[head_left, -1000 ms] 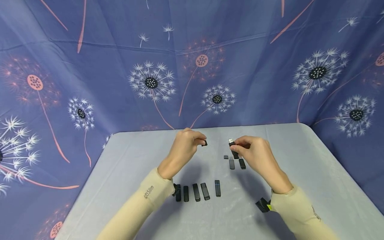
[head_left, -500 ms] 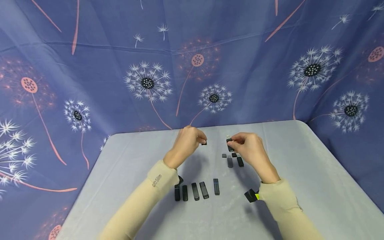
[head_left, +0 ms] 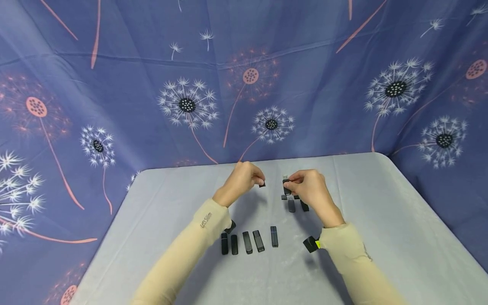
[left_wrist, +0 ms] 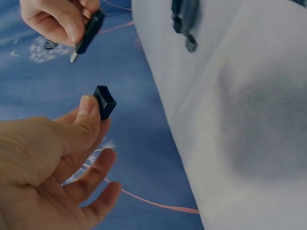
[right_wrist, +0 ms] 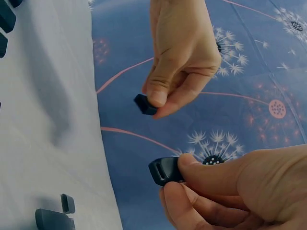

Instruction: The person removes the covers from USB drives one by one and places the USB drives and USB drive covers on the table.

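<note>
Between thumb and forefinger my left hand point(head_left: 244, 178) pinches a small black USB stick cap point(left_wrist: 104, 102), its other fingers loosely spread in the left wrist view. To the right, my right hand point(head_left: 308, 186) pinches a black USB stick point(head_left: 286, 186) by its body, the bare metal plug point(head_left: 285, 177) pointing away from me in the head view. Cap and stick are held apart, above the far part of the table. Below the right hand lie a grey uncapped USB stick point(head_left: 291, 206), a black one point(head_left: 304, 206) and a small grey cap point(head_left: 284, 197).
Nearer me on the pale table point(head_left: 171, 203), several capped black USB sticks stand in a row, among them one point(head_left: 247, 242) in the middle and one with a blue line point(head_left: 274, 236) at the right. A blue dandelion-print curtain point(head_left: 324, 106) hangs behind the table's far edge.
My right hand has moved left with the USB stick, narrowing the gap to the cap. My left hand has shifted slightly right. The head view has turned a little.
</note>
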{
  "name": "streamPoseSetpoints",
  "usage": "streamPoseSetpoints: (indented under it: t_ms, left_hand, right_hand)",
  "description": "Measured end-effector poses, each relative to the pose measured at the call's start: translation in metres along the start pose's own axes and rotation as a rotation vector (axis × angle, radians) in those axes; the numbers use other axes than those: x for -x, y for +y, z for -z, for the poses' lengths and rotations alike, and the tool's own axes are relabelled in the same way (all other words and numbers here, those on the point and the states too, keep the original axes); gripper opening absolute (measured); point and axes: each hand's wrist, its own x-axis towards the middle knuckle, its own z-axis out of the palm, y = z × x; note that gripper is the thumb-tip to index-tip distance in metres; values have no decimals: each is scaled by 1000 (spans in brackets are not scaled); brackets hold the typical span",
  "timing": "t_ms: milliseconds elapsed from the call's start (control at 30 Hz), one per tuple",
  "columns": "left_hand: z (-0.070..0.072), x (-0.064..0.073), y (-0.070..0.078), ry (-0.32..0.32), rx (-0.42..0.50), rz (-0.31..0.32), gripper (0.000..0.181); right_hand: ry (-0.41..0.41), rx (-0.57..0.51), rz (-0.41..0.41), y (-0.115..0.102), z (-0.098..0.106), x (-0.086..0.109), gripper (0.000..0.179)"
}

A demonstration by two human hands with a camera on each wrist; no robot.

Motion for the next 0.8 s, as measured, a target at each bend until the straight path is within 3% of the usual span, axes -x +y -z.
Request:
streamPoseSetpoints:
  t_ms: [133,367,567,800]
  left_hand:
    - [-8,-7,-8,-45,1,12,5]
    - [-16,-18,-8,-116,-2,17,9]
    - [-27,-23,-12,-131,1,42,5]
    - [-40,-20,-19,-133,4,85,5]
  right_hand:
    - [-9,7,-20,3,-4,-3,24]
    - [-28,37,-38,6,-9,-10,23]
    - [-79,7,-106,5,-17,-18,24]
    - [-96,42,-130,13,-33,-18,21]
